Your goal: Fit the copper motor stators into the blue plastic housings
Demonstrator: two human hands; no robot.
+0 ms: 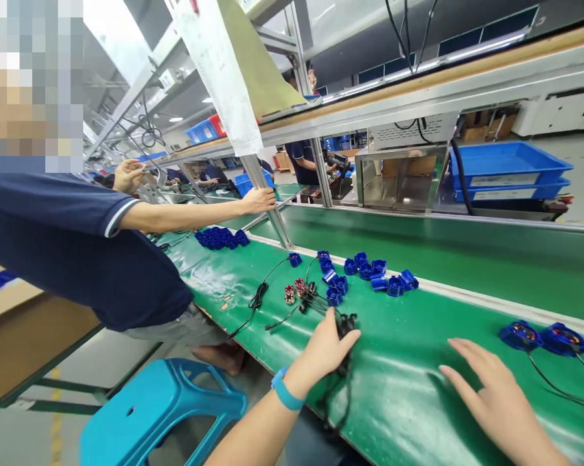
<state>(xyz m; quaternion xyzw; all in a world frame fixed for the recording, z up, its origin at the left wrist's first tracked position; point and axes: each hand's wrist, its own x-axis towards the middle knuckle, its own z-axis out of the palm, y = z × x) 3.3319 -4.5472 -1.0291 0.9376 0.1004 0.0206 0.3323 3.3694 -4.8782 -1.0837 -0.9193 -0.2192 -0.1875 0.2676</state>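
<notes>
My left hand (329, 342), with a blue band on the wrist, is closed round a bundle of black cables (346, 327) near the bench's front edge. Loose cable ends hang down below it. Just beyond lie small red and copper motor coils (294, 291) joined to thin leads. Over the green mat to the right, my right hand (491, 395) is held with its fingers apart and nothing in them. Two blue round housings (544, 338) with wired insides sit past its fingertips. Several more blue housings (364, 266) are grouped along the white strip behind my left hand.
A co-worker (92, 246) stands at the left, one hand (258, 200) on the metal post (278, 226). A turquoise stool (141, 401) is below. Behind the bench run a green conveyor belt (442, 249) and a shelf; blue trays (510, 165) stand beyond.
</notes>
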